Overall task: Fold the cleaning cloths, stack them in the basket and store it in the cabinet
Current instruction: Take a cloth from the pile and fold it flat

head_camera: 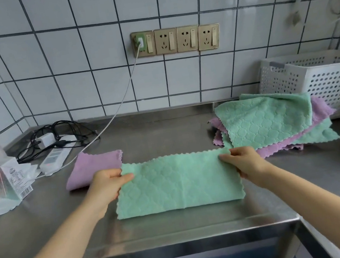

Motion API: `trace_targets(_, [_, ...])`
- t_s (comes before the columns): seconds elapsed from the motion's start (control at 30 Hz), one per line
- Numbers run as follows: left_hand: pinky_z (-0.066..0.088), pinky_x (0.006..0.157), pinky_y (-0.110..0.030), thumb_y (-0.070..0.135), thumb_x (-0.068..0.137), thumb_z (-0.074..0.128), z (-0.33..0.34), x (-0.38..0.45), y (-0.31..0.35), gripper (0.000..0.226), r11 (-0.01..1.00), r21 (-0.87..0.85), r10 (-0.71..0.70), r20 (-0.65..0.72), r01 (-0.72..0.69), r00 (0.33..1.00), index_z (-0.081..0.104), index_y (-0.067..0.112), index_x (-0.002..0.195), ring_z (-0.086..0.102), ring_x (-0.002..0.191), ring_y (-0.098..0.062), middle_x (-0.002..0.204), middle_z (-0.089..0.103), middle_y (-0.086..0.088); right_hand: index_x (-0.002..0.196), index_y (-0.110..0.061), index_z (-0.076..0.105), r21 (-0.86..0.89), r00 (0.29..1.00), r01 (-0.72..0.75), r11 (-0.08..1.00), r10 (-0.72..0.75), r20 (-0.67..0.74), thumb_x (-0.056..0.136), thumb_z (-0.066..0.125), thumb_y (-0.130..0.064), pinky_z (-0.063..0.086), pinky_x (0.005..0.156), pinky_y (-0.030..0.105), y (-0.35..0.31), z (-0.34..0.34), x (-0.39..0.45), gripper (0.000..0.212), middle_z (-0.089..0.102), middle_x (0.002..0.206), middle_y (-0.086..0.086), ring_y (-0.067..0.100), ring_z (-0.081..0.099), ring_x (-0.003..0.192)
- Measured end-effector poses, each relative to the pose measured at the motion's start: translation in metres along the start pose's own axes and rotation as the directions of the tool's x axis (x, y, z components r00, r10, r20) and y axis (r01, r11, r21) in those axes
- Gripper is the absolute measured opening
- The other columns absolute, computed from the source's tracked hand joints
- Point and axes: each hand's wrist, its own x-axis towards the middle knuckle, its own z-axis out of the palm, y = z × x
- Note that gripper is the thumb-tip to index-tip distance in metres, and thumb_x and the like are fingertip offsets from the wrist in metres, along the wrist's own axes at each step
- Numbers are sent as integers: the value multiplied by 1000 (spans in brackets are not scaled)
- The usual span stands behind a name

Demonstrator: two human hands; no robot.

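Left hand (106, 184): reaching in from below left, thumb on top, pinching the left end of the green cloth (178, 183)
Right hand (243, 161): mirrored, pinching the right end
Green cloth: quilted, zigzag-edged, folded into a long strip, flat on the steel worktop (154, 136) near its front edge
Purple cloth (94, 166): folded, just behind the left hand
Pile of cloths (273, 120): green and purple, loose, at right
Basket (323, 80): white perforated plastic, behind the pile, cut off at right
Cabinet: blue fronts below the worktop, barely seen

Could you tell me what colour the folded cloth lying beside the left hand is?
Purple folded cloth; head view.
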Motion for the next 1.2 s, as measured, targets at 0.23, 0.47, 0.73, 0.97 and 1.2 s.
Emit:
trace_targets(0.23, [27, 47, -28, 19, 78, 74, 24, 16, -18, 29, 960, 266, 140, -182, -89, 973, 59, 2, 59, 29, 53, -22, 51, 37, -6, 52, -15, 38, -249, 981, 23, 968, -70, -182, 84, 68, -17, 22, 46, 24, 26, 14, 23, 44, 32, 43, -5, 13, 28, 43])
trace_targets(0.47, [23, 48, -29, 17, 81, 68, 27, 33, -23, 45, 904, 404, 223, -170, -139, 960, 36, 15, 49, 24, 49, -20, 44, 28, 2, 52, -13, 37, -317, 981, -53, 947, -9, -192, 86, 67, -22, 27, 48, 22, 15, 19, 33, 46, 32, 47, 1, 19, 33, 46])
trace_targets(0.73, [36, 55, -31, 17, 85, 65, 21, 22, -14, 21, 854, 502, 275, -211, -137, 938, 60, 10, 66, 54, 62, -32, 58, 59, -6, 54, -4, 41, -407, 973, -84, 909, -14, -232, 88, 61, -19, 51, 41, 33, -1, 13, 19, 43, 44, 52, 10, 26, 48, 43])
trace_targets(0.97, [12, 115, -21, 49, 93, 46, 47, -71, 11, 55, 601, 480, 437, 473, -639, 765, 35, 32, 144, 18, 143, -5, 153, 23, 17, 124, -14, 60, -732, 747, 590, 340, -575, 335, 91, 45, -16, 46, 98, 35, -1, 37, -55, 37, 61, 126, 5, 26, 56, 117])
trace_targets(1.2, [-10, 118, -33, 76, 74, 4, 35, -89, -18, 82, 370, 648, 202, 643, -665, 739, -5, 41, 148, -25, 138, 2, 151, -19, 27, 136, -24, 49, -692, 678, 696, 192, -493, 545, 94, 25, -31, 38, 109, 36, 39, 26, -67, 49, 47, 144, -3, 21, 46, 132])
